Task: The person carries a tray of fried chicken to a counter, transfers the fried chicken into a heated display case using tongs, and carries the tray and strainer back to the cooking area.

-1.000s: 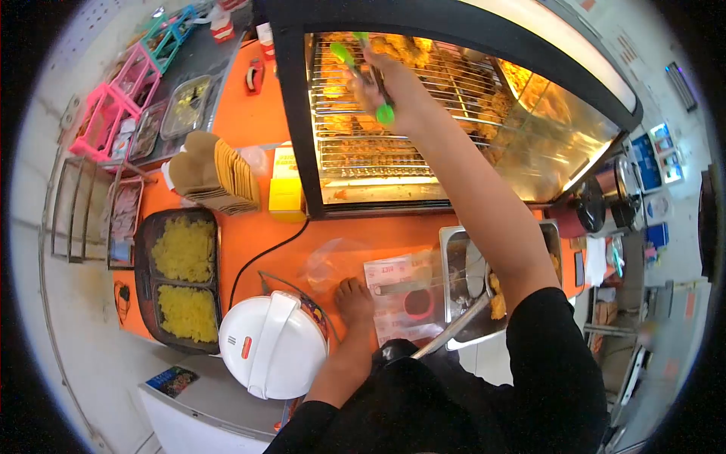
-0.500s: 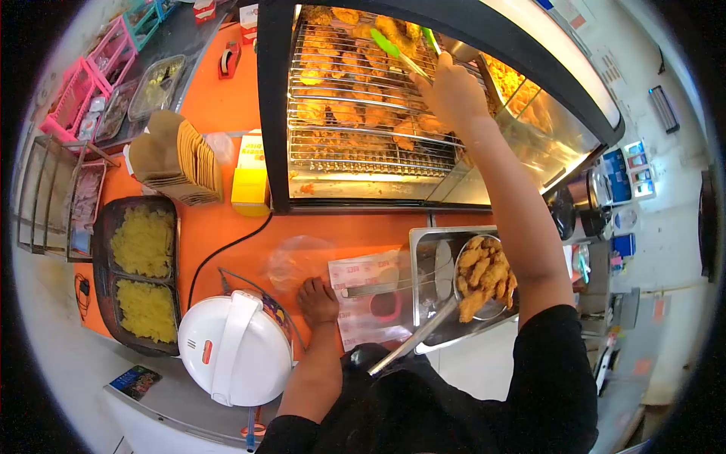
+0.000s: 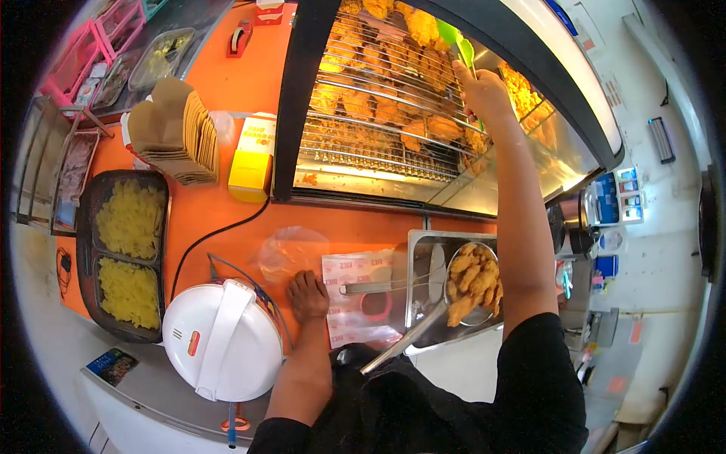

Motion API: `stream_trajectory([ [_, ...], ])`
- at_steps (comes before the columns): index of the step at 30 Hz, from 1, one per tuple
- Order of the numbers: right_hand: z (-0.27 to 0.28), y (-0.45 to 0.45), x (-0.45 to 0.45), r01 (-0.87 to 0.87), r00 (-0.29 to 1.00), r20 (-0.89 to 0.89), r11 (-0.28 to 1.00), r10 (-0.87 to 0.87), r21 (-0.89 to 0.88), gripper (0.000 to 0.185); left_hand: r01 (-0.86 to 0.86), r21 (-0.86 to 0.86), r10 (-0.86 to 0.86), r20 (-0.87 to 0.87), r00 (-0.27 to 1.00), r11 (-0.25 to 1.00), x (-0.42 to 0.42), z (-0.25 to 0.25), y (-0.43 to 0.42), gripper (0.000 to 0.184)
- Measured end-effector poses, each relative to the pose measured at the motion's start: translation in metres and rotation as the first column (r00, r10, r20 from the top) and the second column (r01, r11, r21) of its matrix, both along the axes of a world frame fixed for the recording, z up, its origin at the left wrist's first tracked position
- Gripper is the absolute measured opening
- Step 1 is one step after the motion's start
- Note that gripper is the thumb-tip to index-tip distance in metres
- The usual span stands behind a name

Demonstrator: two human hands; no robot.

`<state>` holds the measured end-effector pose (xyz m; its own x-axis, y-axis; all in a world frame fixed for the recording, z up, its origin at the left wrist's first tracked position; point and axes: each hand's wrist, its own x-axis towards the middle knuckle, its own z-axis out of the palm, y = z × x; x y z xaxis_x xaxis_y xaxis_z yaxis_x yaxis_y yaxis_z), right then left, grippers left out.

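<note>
left of the warming cabinet (image 3: 300, 83), a black tray (image 3: 87, 261) holds yellow food (image 3: 132, 219) in two compartments, with a closed white appliance (image 3: 219, 344) near it. before the cabinet, the person's left hand (image 3: 308, 295) lies flat, fingers slightly spread, on the orange counter (image 3: 198, 208), just beside printed paper (image 3: 340, 310); further right, fried pieces (image 3: 474, 284) fill a long-handled basket (image 3: 404, 339) at a steel pan (image 3: 417, 314). within the cabinet, the right hand (image 3: 488, 94) grips green-tipped tongs (image 3: 448, 32) beside fried chicken (image 3: 420, 26); whether they pinch any, i cannot tell.
</note>
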<state>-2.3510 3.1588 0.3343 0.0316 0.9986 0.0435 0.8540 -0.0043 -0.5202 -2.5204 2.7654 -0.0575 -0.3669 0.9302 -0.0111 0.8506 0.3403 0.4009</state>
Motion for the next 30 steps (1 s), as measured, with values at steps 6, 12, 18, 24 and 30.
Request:
stream_trajectory([
  [6, -0.009, -0.016, -0.028, -0.179, 0.879, 0.476, 0.938, 0.018, 0.297, 0.085, 0.005, 0.043, -0.005, 0.002, 1.000, 0.999, -0.001, 0.001, 0.000, 0.023],
  [12, 0.000, -0.013, -0.039, -0.169, 0.855, 0.517, 0.964, 0.040, 0.205, 0.080, -0.013, 0.040, 0.013, 0.006, 1.000, 0.999, 0.001, -0.005, 0.000, 0.020],
  [18, 0.003, -0.018, -0.037, -0.162, 0.834, 0.547, 0.979, 0.070, 0.121, 0.069, -0.005, 0.026, 0.005, 0.019, 1.000, 1.000, -0.002, 0.001, 0.001, 0.021],
  [24, -0.002, -0.002, -0.042, -0.202, 0.862, 0.496, 0.967, 0.100, 0.155, 0.068, 0.001, 0.028, -0.001, -0.001, 1.000, 1.000, -0.002, 0.000, 0.000, 0.025],
  [30, -0.011, 0.049, -0.041, -0.066, 0.862, 0.507, 0.994, 0.012, 0.089, 0.067, -0.002, 0.002, 0.002, 0.025, 1.000, 1.000, -0.001, 0.001, 0.000, 0.023],
])
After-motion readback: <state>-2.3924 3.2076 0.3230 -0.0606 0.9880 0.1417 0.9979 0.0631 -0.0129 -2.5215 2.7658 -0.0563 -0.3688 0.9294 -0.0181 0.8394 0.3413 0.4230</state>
